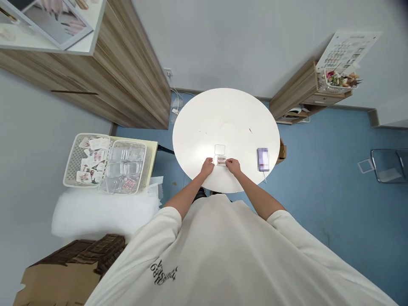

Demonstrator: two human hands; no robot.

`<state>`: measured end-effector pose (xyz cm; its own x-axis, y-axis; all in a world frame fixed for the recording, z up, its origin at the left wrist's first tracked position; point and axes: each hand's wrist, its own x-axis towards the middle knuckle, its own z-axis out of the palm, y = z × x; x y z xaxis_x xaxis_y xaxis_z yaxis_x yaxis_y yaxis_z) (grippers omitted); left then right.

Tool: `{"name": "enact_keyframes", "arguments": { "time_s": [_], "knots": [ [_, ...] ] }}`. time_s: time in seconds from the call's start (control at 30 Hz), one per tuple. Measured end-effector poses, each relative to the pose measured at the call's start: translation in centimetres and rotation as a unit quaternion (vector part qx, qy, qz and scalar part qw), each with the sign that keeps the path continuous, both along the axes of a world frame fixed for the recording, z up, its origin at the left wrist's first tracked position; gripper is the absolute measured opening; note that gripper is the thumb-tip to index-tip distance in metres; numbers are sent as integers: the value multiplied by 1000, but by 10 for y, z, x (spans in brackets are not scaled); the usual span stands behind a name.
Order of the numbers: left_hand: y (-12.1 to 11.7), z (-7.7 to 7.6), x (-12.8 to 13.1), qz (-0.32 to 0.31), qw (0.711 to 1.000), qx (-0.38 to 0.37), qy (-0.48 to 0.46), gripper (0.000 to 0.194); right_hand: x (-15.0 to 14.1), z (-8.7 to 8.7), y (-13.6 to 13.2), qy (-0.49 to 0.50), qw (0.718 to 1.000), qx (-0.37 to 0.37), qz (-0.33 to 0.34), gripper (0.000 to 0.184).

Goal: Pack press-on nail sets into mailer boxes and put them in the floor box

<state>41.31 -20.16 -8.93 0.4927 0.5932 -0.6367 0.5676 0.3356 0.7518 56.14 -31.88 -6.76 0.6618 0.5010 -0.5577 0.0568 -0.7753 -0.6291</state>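
A small clear plastic box [215, 161] lies on the white round table [223, 110], its clear lid [219, 149] folded open away from me. Within the box's outline is a small card of false nails [221, 160], with rows of reddish-brown pieces. My left hand [208, 167] is closed at the left edge of the box, fingertips on its side. On the other side, my right hand [234, 166] pinches at the right edge of the card. The fingertips partly cover that edge, and whether the box wall is pinched too is hard to see.
A phone [263, 160] with a cable lies at the table's right. On a side table at left stand white baskets with printed cards [92, 159] and clear plastic boxes [124, 163]. White foam wrap [102, 212] and cardboard [60, 280] lie nearer me. Wooden cabinets [127, 72] flank the back.
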Motion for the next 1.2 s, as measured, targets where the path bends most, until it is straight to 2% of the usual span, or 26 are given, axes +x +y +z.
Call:
{"name": "enact_keyframes", "arguments": {
  "time_s": [0.17,0.37,0.53,0.7,0.9,1.07,1.2],
  "knots": [
    [1,-4,2,-29,998,-51,-17,62,-2,-4,18,3,1000,-18,7,19],
    [7,-5,-2,-43,997,-61,-4,57,-5,-13,20,3,1000,-11,12,21],
    [22,-11,-1,-34,998,-48,13,54,7,-22,13,8,999,-34,4,24],
    [44,-22,18,-12,1000,-24,-1,52,25,-26,22,39,998,28,-31,36],
    [57,-18,43,7,999,-31,-17,54,31,-25,44,109,986,86,-87,57],
    [57,-14,50,0,997,-72,-22,60,28,-23,47,146,979,97,-107,60],
    [60,-14,48,-6,998,-66,-11,68,27,-21,45,166,974,105,-116,59]
  ]
}}
